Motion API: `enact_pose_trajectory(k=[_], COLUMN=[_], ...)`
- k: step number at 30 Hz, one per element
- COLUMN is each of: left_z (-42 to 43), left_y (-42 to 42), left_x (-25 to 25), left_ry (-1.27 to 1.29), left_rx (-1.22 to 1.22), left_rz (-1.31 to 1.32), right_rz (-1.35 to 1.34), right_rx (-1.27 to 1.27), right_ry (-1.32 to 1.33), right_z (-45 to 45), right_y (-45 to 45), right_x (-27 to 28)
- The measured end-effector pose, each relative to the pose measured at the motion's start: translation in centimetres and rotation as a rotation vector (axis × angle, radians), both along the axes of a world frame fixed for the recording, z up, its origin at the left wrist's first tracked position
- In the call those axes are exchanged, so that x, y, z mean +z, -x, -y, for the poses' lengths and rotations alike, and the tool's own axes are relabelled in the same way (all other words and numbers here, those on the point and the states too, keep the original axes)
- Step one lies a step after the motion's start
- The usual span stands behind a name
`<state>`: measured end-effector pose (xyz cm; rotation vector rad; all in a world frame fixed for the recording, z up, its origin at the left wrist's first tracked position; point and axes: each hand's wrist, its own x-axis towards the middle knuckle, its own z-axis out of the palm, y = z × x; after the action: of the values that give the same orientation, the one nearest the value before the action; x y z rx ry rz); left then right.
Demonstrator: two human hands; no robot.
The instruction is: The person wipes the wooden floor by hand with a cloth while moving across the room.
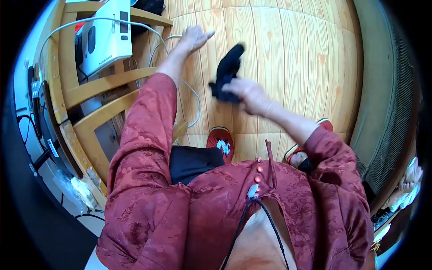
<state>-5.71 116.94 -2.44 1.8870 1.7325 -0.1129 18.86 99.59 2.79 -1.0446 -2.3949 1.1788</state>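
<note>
In the head view, my right hand (pixel 252 95) is closed round one end of a black sock (pixel 229 67). The sock dangles over the wooden floor, its far end pointing up and to the right. Motion blurs the hand and cloth slightly. My left hand (pixel 195 38) is stretched forward, empty as far as I can see, with one digit sticking out to the right. It hovers apart from the sock, beside a pale cable (pixel 198 101) and the wooden chair frame. Below are my two red shoes, the left one (pixel 220 143) and the right one (pixel 325 124).
To the left stands a wooden chair (pixel 110 87) with a white box (pixel 105 40) on it. The cable loops from there across the wood-patterned floor (pixel 288 58). A sofa-like padded seat (pixel 378 85) borders the right side.
</note>
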Motion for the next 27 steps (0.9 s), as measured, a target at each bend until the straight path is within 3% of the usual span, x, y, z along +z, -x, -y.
enact_pose_trajectory(k=[3, 7, 11, 12, 15, 16, 17, 18, 21, 24, 26, 27], left_z=[1.8, 1.6, -0.9, 0.9, 0.5, 0.3, 0.3, 0.6, 0.5, 1.1, 1.4, 1.9], left_y=[1.2, 3.4, 3.6, 1.4, 1.1, 2.1, 2.3, 1.1, 0.3, 0.0, -1.3, -1.7], left_x=[-0.9, -4.3, -4.0, 1.1, 0.0, -4.3, -5.5, -3.4, -1.8, -2.0, 0.1, 0.3], left_ry=[0.056, 0.097, 0.232, 0.137, 0.196, 0.163, 0.159, 0.201, 0.281, 0.24, 0.278, 0.281], left_rx=[-0.033, -0.099, 0.144, 0.328, 0.323, 0.29, 0.221, 0.222, 0.213, 0.185, 0.182, 0.158], left_rz=[-0.249, -0.221, 0.132, 0.196, 0.15, 0.074, 0.053, -0.02, -0.104, -0.18, -0.246, -0.286], right_rz=[0.18, 0.185, 0.225, 0.249, 0.306, 0.287, 0.342, 0.371, 0.08, -0.092, 0.02, 0.081], right_rx=[0.089, 0.101, 0.048, -0.003, -0.172, -0.217, -0.196, -0.177, -0.357, -0.246, -0.135, -0.022], right_ry=[-0.301, -0.282, -0.377, -0.433, -0.584, -0.651, -0.49, -0.375, -0.242, -0.339, -0.37, -0.243], right_z=[7.2, 7.6, 0.5, -2.3, -12.2, -15.7, -18.4, -21.0, -23.2, -18.8, -13.0, -10.2], right_y=[4.0, 5.6, 5.8, 5.8, 4.7, 3.9, 3.0, 2.3, 0.2, -1.7, -3.5, -4.4], right_x=[-5.7, -6.1, -7.5, -8.0, -9.5, -10.5, -8.1, -7.0, -3.8, -0.9, 0.1, 0.0])
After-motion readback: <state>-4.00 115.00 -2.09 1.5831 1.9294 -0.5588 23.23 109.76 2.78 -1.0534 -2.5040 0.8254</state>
